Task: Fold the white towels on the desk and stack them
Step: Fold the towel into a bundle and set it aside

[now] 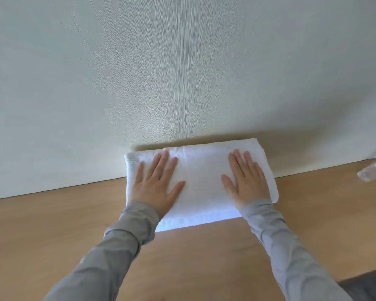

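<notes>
The folded towel (202,183) lies on the tabletop (52,216), right up against the wall (182,72) behind it. Both hands lie flat on top: left hand (155,187) on its left part, right hand (246,183) on its right. A bottle (374,172) lies far right.

Plain room, likely home; wooden desk (204,257) against textured wallpapered wall (182,72)

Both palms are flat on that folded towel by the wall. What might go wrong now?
The towel sits against the wall, so pushing forward with the left hand and right hand may bunch its far edge. Its right corner sticks out unevenly; a stack on it might lean. The right sleeve might knock the clear plastic item at right.
</notes>
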`<state>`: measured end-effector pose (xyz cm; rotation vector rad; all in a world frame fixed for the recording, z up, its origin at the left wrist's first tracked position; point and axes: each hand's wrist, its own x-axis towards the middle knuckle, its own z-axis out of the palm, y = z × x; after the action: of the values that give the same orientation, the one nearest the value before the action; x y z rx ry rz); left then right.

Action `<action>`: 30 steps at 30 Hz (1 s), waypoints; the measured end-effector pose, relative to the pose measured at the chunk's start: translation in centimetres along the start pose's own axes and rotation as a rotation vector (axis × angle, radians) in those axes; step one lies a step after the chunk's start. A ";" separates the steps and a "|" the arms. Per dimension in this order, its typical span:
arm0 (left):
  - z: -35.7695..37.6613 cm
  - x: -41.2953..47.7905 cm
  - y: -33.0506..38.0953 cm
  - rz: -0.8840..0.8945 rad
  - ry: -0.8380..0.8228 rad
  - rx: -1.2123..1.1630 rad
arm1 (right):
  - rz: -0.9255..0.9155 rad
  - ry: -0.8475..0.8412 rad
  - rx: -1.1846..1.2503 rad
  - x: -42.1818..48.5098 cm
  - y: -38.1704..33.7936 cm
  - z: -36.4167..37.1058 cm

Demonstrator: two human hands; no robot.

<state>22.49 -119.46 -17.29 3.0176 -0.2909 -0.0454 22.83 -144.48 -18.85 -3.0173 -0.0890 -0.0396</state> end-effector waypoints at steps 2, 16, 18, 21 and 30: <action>0.0 0.4 -0.1 0.002 -0.010 -0.013 | -0.004 -0.026 0.011 0.5 0.1 0.0; -6.5 -1.6 -2.1 -0.065 0.008 0.052 | -0.070 0.008 0.088 1.8 -6.5 -8.1; -8.4 -2.8 -4.1 -0.112 0.031 0.054 | -0.132 0.031 0.084 2.0 -9.1 -9.4; -11.5 -5.3 -8.2 -0.199 0.080 0.045 | -0.238 0.072 0.088 2.2 -14.0 -11.2; -21.6 -19.3 -23.9 -0.533 0.239 0.094 | -0.605 0.172 0.070 -0.5 -35.9 -16.2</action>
<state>8.90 -90.15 1.83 3.0521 0.5458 0.2892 19.85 -110.96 1.54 -2.7814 -0.9502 -0.3394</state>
